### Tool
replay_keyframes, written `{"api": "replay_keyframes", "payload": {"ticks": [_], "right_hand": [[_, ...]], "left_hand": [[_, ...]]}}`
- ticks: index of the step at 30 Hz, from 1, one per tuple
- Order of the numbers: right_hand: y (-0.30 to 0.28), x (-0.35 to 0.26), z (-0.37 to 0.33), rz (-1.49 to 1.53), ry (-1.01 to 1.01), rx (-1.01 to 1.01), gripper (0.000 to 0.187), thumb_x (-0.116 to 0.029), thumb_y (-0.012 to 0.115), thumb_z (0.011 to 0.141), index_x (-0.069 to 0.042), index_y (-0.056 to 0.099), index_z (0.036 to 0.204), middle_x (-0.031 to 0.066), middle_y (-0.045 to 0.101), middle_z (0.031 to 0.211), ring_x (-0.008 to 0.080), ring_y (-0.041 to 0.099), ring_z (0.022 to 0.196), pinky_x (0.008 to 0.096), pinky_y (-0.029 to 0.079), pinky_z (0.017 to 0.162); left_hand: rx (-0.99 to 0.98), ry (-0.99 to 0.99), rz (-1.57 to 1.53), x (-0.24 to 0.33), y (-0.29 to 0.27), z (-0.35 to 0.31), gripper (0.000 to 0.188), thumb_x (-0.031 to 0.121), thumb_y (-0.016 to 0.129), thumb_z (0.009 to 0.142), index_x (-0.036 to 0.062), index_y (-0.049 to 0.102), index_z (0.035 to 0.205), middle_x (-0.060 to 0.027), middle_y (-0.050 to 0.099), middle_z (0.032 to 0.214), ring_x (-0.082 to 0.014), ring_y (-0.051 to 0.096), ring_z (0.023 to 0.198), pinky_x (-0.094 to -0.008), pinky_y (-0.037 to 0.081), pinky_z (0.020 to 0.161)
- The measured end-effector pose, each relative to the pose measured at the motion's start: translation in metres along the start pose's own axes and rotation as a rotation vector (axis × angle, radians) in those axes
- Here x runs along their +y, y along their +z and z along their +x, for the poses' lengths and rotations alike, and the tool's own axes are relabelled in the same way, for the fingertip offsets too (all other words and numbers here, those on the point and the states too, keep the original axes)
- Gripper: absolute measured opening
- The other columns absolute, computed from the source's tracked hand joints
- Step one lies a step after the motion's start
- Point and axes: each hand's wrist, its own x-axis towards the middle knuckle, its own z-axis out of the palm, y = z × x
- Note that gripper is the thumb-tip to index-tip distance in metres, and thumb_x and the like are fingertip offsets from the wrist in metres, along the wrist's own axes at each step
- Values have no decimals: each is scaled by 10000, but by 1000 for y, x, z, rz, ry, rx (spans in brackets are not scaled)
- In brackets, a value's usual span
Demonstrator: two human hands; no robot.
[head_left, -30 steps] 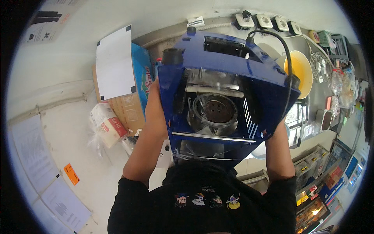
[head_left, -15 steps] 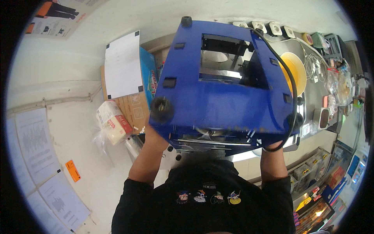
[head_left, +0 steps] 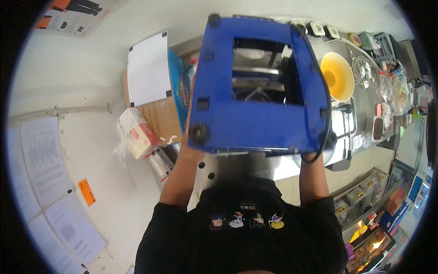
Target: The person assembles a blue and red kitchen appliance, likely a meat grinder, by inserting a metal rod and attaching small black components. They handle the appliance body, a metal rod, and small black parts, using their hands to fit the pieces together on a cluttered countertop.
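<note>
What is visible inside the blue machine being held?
Through the rectangular opening in the blue machine, dark parts show, plus a pale strip possibly inside or beyond it; the blue panel covers the rest.

A head-worn fisheye view looks steeply down, near the blue casing (head_left: 255, 121) that fills its upper middle.

The grey metal tabletop (head_left: 363, 106) carries a cream bowl (head_left: 349, 75), a coiled pale cable (head_left: 366, 73) and, farther right, clear plastic bags (head_left: 400, 97)

The left hand (head_left: 191, 150) and right hand (head_left: 314, 160) held a blue appliance (head_left: 255, 125) between them; a yellow bowl (head_left: 336, 78) stood beyond the right.
</note>
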Motion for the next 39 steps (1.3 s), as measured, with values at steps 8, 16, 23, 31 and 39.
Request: {"api": "replay_keyframes", "payload": {"ticks": [8, 16, 23, 31, 39], "right_hand": [[-74, 15, -20, 36, -88, -1, 663, -555, 356, 1085, 12, 545, 1372, 178, 653, 1229, 311, 650, 1134, 429, 562, 985], [-21, 10, -82, 18, 41, -168, 722, -614, 407, 1041, -30, 489, 1458, 155, 618, 1308, 281, 610, 1205, 427, 506, 1041], [19, 11, -107, 103, 57, -244, 727, -626, 419, 1033, -51, 508, 1471, 147, 645, 1297, 282, 635, 1199, 428, 522, 1036], [8, 3, -85, -275, 80, -200, 664, -623, 514, 1017, -48, 560, 1346, 108, 658, 1143, 214, 663, 988, 353, 570, 832], [41, -10, -132, 117, 56, -178, 616, -537, 467, 1049, -24, 566, 1374, 171, 683, 1173, 281, 711, 974, 395, 616, 811]], "left_hand": [[75, 187, 367, -33, 1, -17, 945, 574, 565, 968, 123, 112, 1664, -149, 324, 1608, -293, 382, 1443, -449, 346, 1182], [18, 466, 720, -49, 22, -38, 956, 690, 435, 974, 132, 82, 1664, -212, 207, 1668, -370, 255, 1527, -484, 264, 1232], [25, 428, 751, -42, 40, -71, 881, 702, 306, 1013, 115, 137, 1648, -219, 197, 1672, -343, 215, 1552, -474, 217, 1256], [215, -47, 331, -20, 57, -65, 670, 512, 302, 1109, 164, 130, 1654, -78, 375, 1593, -182, 456, 1368, -370, 394, 1146], [44, -82, 201, -10, 72, -80, 731, 538, 315, 1095, 184, 59, 1681, -66, 379, 1595, -155, 474, 1324, -331, 420, 1108]]}}
